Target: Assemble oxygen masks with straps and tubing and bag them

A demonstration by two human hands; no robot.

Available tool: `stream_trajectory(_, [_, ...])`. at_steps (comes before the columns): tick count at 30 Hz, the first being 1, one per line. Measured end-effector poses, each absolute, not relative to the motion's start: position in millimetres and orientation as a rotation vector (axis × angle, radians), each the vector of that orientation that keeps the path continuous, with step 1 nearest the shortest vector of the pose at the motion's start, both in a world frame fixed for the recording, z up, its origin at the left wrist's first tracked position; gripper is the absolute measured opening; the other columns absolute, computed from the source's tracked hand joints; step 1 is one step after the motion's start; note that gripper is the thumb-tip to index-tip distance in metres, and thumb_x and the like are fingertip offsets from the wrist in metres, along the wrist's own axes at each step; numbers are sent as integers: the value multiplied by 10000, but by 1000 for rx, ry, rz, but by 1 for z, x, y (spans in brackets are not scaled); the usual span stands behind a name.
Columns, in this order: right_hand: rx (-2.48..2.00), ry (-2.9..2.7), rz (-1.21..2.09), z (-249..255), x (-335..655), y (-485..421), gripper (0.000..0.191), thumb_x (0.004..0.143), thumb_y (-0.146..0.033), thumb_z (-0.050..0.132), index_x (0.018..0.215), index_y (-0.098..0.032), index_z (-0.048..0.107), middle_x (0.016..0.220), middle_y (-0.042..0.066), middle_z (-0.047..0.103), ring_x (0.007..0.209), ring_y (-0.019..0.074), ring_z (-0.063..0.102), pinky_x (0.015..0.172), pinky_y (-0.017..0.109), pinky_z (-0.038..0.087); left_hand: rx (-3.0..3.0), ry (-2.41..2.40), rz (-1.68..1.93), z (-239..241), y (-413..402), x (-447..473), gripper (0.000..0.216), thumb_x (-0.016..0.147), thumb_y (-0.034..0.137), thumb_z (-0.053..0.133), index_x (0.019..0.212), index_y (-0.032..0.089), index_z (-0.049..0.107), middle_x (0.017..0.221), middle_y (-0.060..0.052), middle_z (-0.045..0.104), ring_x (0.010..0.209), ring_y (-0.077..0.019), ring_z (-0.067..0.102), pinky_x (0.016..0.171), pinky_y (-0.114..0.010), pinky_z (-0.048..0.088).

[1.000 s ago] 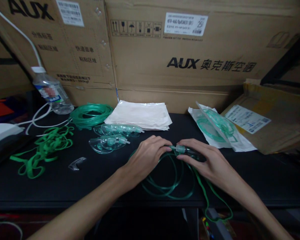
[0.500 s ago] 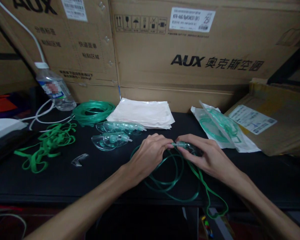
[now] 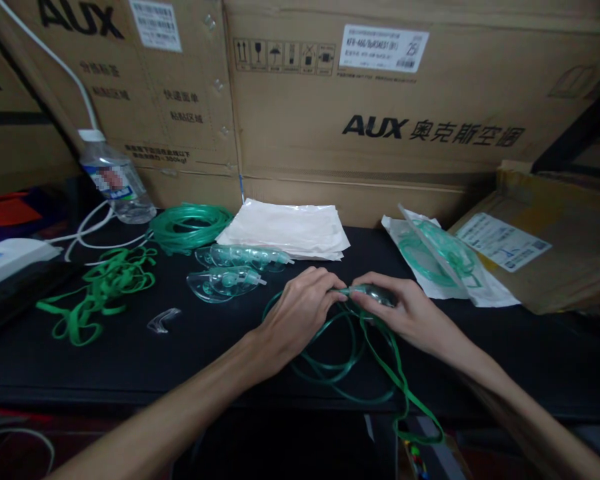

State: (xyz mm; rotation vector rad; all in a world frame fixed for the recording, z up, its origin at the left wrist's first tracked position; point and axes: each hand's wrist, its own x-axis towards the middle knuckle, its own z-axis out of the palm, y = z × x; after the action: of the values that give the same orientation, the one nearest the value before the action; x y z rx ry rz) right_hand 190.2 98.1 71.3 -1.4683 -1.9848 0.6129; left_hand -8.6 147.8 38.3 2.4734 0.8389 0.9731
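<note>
oxygen mask (image 3: 376, 293) sits near the middle of the worktop (image 3: 205, 360), about midway between its front and back edges. bare black surface lies open toward the front edge on the left, and spare masks (image 3: 225, 283) lie just off toward the back-left. the mask is clear, green-tinted plastic, with its green tubing (image 3: 330, 363) looped beneath it and a green strap (image 3: 413, 400) trailing over the front edge. right grip (image 3: 413, 317) is closed over the mask, palm down. left grip (image 3: 300, 310) pinches the tubing end at the mask's nozzle, fingers curled.
</note>
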Motion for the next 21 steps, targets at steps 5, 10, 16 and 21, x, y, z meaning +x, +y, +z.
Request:
stream_trajectory(5, [-1500, -1933, 513, 71, 191, 101, 265, 970, -430, 574, 968, -204, 714, 900, 38, 763, 808, 223, 687, 660, 297, 502, 2596, 947, 1041, 52, 140, -19, 329, 965, 320, 661, 1267, 191, 639, 1211, -61, 712, 1133, -224, 635, 1025, -386, 483])
stream_trajectory(10, [-1407, -1986, 349, 68, 195, 95, 166, 968, -346, 599, 993, -223, 707, 978, 56, 769, 915, 244, 708, 837, 369, 546, 2702, 1625, 877, 62, 114, -49, 510, 925, 520, 649, 1218, 102, 660, 1103, -179, 714, 1014, -358, 681, 858, -484, 561])
stream_trajectory(16, [-1369, -2076, 272, 62, 198, 86, 118, 978, -291, 611, 1042, -231, 688, 1021, 71, 743, 957, 246, 690, 874, 397, 548, 2572, 1828, 305, 59, 108, -50, 353, 897, 456, 689, 1014, 123, 690, 998, -161, 705, 787, -312, 732, 631, -365, 539])
stream_trajectory(21, [-1414, -2083, 299, 54, 198, 82, 100, 1004, -273, 572, 1064, -246, 647, 1073, 72, 706, 1031, 250, 668, 941, 414, 524, 2511, 1436, 488, 54, 132, -41, 71, 902, 226, 602, 944, 191, 647, 896, -55, 689, 754, -215, 684, 693, -326, 505])
